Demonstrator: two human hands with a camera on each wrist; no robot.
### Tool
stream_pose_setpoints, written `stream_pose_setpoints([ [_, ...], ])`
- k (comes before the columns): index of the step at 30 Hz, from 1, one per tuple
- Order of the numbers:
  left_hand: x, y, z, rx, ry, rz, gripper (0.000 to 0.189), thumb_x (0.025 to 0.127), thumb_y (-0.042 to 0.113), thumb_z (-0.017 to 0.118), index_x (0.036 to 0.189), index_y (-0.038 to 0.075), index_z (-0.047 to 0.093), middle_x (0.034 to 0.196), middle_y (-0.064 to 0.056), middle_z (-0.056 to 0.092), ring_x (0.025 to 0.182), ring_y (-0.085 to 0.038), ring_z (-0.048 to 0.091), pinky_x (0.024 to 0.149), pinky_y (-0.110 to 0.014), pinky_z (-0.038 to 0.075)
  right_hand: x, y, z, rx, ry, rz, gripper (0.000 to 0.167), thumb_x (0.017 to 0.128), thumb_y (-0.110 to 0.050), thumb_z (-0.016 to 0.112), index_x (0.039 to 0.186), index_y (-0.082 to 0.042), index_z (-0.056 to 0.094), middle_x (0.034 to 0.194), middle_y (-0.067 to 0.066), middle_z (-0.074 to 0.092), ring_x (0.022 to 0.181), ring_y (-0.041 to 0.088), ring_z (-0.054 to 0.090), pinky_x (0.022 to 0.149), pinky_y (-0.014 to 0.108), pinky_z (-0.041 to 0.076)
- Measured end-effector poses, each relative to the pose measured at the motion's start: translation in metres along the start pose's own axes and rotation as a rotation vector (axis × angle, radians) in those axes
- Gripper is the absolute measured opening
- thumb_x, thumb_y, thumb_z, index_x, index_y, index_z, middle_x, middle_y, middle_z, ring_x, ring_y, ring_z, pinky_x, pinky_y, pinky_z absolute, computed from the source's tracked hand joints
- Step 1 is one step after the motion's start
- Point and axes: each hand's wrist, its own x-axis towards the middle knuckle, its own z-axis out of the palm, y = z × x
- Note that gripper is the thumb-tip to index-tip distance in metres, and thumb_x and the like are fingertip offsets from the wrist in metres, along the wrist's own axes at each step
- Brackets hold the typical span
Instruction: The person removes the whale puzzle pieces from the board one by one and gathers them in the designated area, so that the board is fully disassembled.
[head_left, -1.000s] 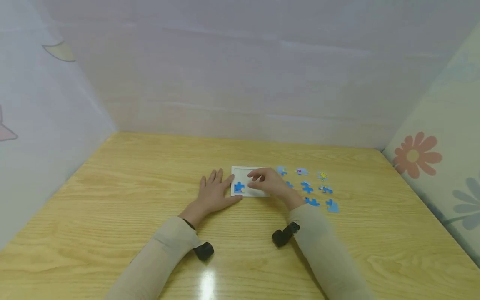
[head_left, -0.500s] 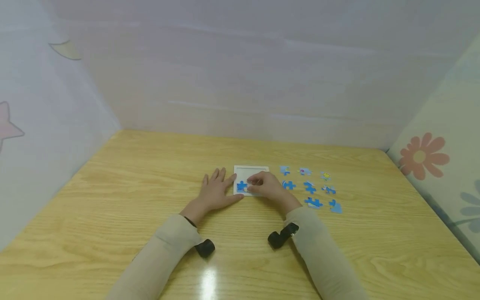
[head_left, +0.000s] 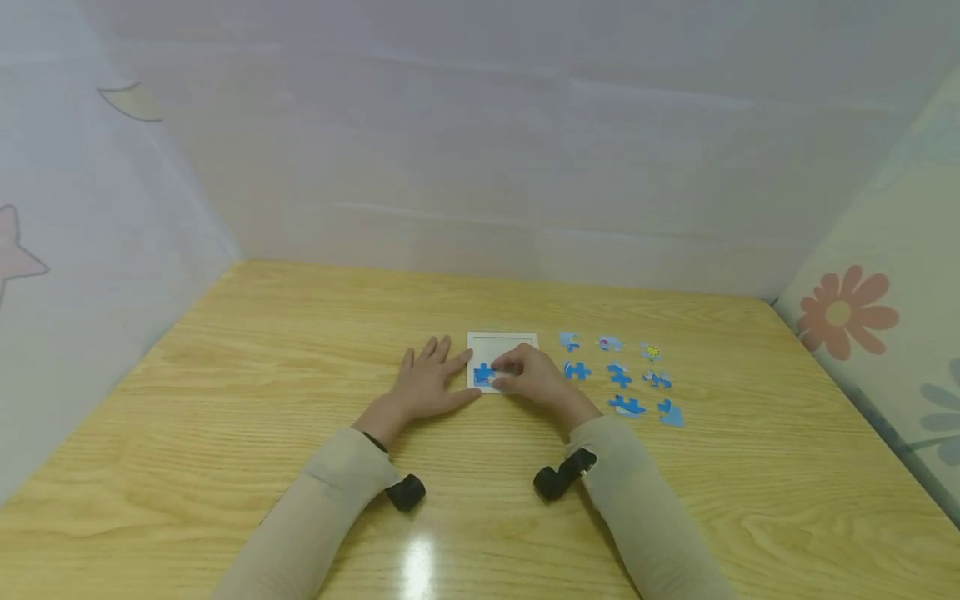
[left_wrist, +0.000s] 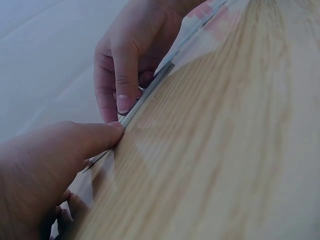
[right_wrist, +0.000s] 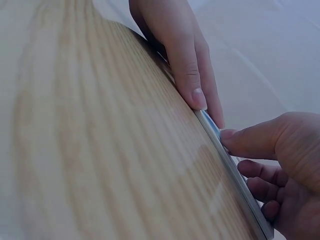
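Observation:
A white puzzle tray (head_left: 517, 338) lies flat on the table, with one blue puzzle piece (head_left: 483, 372) in its near left corner. My left hand (head_left: 427, 387) lies spread at the tray's left side, its index finger and thumb touching the edge. From the right, my right hand (head_left: 536, 377) reaches over the tray with curled fingers, thumb and index fingertips at the right side of that piece. The hand hides the tray's near right part. In the right wrist view the thumb (right_wrist: 250, 140) meets the tray just inside its rim; the piece is mostly hidden there.
Right of the tray lie several loose pieces in rough rows, among them one with a yellow sun (head_left: 651, 352) and a pale blue corner piece (head_left: 671, 413). The wooden table (head_left: 300, 333) ends at a pale cloth wall (head_left: 450, 167) behind.
My right hand has come down and slightly left, its fingertips going from above the tray to the blue piece. The left hand stays at the tray's edge. The head view has shifted slightly.

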Motion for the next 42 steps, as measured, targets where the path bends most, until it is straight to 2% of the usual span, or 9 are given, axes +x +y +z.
stream_pose_setpoints([
  [5, -0.001, 0.0, -0.002, 0.002, -0.017, 0.006, 0.068, 0.081, 0.058, 0.041, 0.136, 0.02, 0.029, 0.14, -0.019, 0.013, 0.127, -0.034, 0.004, 0.094, -0.056, 0.001, 0.0, -0.002, 0.004, 0.006, 0.016, 0.021, 0.022, 0.076, -0.016, 0.066, 0.096, -0.008, 0.064, 0.093, 0.002, 0.053, 0.085, 0.019, 0.047, 0.079, 0.034, 0.038],
  [13, -0.003, 0.003, -0.006, -0.008, -0.023, 0.013, 0.067, 0.082, 0.056, 0.043, 0.136, 0.019, 0.03, 0.14, -0.02, 0.012, 0.127, -0.035, 0.004, 0.093, -0.057, 0.001, 0.0, -0.004, 0.006, 0.01, 0.034, 0.029, 0.023, 0.075, -0.015, 0.066, 0.097, -0.006, 0.062, 0.091, 0.003, 0.053, 0.084, 0.019, 0.046, 0.079, 0.035, 0.038],
  [18, -0.002, 0.002, -0.007, -0.011, -0.03, 0.012, 0.067, 0.082, 0.056, 0.042, 0.136, 0.02, 0.029, 0.14, -0.019, 0.011, 0.127, -0.034, 0.003, 0.093, -0.057, 0.0, 0.001, -0.005, 0.007, 0.032, 0.039, 0.041, 0.023, 0.076, -0.015, 0.065, 0.097, -0.007, 0.061, 0.091, 0.002, 0.054, 0.08, 0.018, 0.047, 0.074, 0.033, 0.039],
  [26, -0.002, 0.001, -0.007, 0.009, -0.033, 0.012, 0.067, 0.082, 0.056, 0.04, 0.136, 0.02, 0.029, 0.14, -0.019, 0.011, 0.127, -0.034, 0.004, 0.093, -0.057, 0.001, 0.004, -0.006, 0.009, 0.101, 0.059, 0.035, 0.018, 0.075, -0.011, 0.066, 0.092, -0.006, 0.061, 0.081, -0.001, 0.057, 0.067, 0.017, 0.045, 0.059, 0.027, 0.037],
  [42, -0.002, 0.001, -0.007, 0.014, -0.031, 0.009, 0.066, 0.082, 0.055, 0.041, 0.136, 0.019, 0.029, 0.14, -0.019, 0.012, 0.127, -0.034, 0.005, 0.093, -0.057, 0.001, 0.005, -0.008, 0.011, 0.063, 0.042, 0.042, 0.023, 0.074, -0.008, 0.067, 0.095, -0.004, 0.058, 0.082, 0.0, 0.056, 0.068, 0.016, 0.044, 0.06, 0.027, 0.037],
])
